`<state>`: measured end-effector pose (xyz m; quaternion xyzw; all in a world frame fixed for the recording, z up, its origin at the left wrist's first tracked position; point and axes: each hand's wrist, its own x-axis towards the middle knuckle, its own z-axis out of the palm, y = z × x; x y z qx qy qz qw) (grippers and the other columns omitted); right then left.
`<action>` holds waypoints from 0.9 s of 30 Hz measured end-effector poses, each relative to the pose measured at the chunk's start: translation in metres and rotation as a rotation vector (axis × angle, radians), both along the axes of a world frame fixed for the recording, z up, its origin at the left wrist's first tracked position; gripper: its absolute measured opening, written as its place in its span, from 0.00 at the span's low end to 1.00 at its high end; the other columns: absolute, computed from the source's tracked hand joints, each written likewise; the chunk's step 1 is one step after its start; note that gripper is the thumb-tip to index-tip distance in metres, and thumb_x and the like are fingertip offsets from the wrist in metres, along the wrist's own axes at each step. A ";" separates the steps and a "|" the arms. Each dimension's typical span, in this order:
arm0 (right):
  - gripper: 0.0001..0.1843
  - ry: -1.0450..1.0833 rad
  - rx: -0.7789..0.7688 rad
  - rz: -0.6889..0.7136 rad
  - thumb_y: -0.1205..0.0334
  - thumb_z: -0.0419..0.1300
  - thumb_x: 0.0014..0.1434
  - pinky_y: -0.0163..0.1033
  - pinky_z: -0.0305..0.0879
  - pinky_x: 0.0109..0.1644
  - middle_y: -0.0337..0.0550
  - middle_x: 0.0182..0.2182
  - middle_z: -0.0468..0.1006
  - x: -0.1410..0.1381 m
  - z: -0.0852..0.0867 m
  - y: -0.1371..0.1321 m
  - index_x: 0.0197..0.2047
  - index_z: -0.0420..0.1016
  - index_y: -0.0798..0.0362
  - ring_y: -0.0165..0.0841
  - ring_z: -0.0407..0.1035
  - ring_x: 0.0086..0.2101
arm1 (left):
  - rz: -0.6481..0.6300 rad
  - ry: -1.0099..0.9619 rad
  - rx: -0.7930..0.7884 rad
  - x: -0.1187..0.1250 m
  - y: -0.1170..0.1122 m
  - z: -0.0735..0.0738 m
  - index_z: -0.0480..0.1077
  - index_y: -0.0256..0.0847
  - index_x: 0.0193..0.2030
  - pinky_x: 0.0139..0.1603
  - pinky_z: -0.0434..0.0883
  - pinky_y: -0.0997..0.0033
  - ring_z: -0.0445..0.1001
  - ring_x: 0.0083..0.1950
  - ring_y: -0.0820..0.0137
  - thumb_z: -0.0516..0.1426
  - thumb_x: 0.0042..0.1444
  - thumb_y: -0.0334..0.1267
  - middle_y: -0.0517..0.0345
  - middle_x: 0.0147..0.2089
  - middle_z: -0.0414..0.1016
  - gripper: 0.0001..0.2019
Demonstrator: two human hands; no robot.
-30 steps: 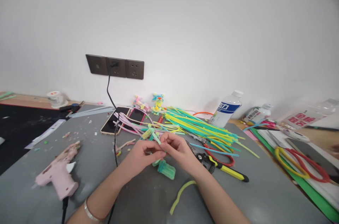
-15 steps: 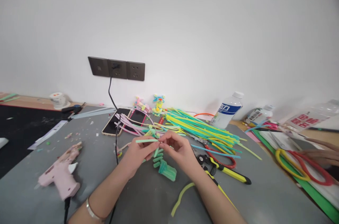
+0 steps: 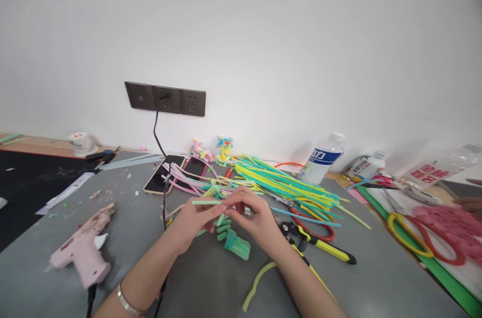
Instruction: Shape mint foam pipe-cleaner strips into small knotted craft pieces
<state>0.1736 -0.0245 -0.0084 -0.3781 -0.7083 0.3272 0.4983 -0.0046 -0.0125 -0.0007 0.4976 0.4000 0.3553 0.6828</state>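
My left hand [image 3: 193, 220] and my right hand [image 3: 254, 211] meet in the middle of the table, fingertips pinched together. Between them is a short pale green pipe cleaner [image 3: 206, 202], sticking out to the left over my left fingers. Another green stem end [image 3: 220, 219] points down from the pinch. Just below lie small green folded pipe cleaner pieces [image 3: 224, 229] and a teal-green bundle [image 3: 238, 246]. Behind my fingers sits a green and yellow fuzzy piece [image 3: 214, 188], partly hidden. A loose yellow-green pipe cleaner [image 3: 256, 284] lies beside my right forearm.
A pink glue gun [image 3: 83, 253] lies left, near a black cable [image 3: 164, 207]. Behind are phones [image 3: 161, 177], a pipe cleaner pile [image 3: 289, 182] and a bottle [image 3: 322, 160]. Yellow-handled pliers [image 3: 327, 249], scissors [image 3: 412, 232] and a pink fuzzy piece [image 3: 452, 225] are right; another person's hand [image 3: 472, 202] shows at the edge.
My hands keep their pinch with hardly any shift. At the right, the other person's hand has drawn back towards the edge, and a pink fuzzy piece now shows there.
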 end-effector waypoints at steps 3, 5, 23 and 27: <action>0.06 -0.007 -0.012 0.021 0.58 0.64 0.61 0.37 0.62 0.31 0.44 0.34 0.73 0.000 0.002 -0.001 0.40 0.81 0.49 0.32 0.66 0.30 | -0.009 -0.017 -0.029 -0.001 0.000 0.001 0.79 0.37 0.34 0.24 0.64 0.78 0.59 0.31 0.74 0.69 0.42 0.56 0.59 0.28 0.63 0.23; 0.06 -0.009 -0.008 0.041 0.58 0.64 0.61 0.37 0.62 0.31 0.44 0.34 0.73 0.000 0.004 -0.002 0.39 0.81 0.50 0.32 0.67 0.30 | -0.026 -0.025 -0.057 -0.002 0.000 0.003 0.79 0.37 0.31 0.23 0.65 0.78 0.59 0.31 0.74 0.69 0.41 0.55 0.59 0.28 0.63 0.22; 0.03 0.035 0.075 0.033 0.62 0.66 0.59 0.35 0.62 0.30 0.43 0.30 0.74 0.003 0.000 0.001 0.34 0.81 0.51 0.32 0.68 0.30 | -0.061 -0.101 -0.151 -0.001 0.000 -0.001 0.78 0.33 0.27 0.19 0.64 0.82 0.65 0.20 0.81 0.70 0.44 0.50 0.56 0.25 0.75 0.19; 0.04 0.041 0.065 0.038 0.62 0.66 0.60 0.36 0.64 0.33 0.43 0.30 0.74 0.004 -0.001 0.002 0.34 0.81 0.51 0.32 0.69 0.32 | -0.073 -0.119 -0.153 0.000 0.001 -0.004 0.79 0.32 0.30 0.17 0.62 0.82 0.64 0.17 0.82 0.70 0.44 0.51 0.56 0.24 0.76 0.20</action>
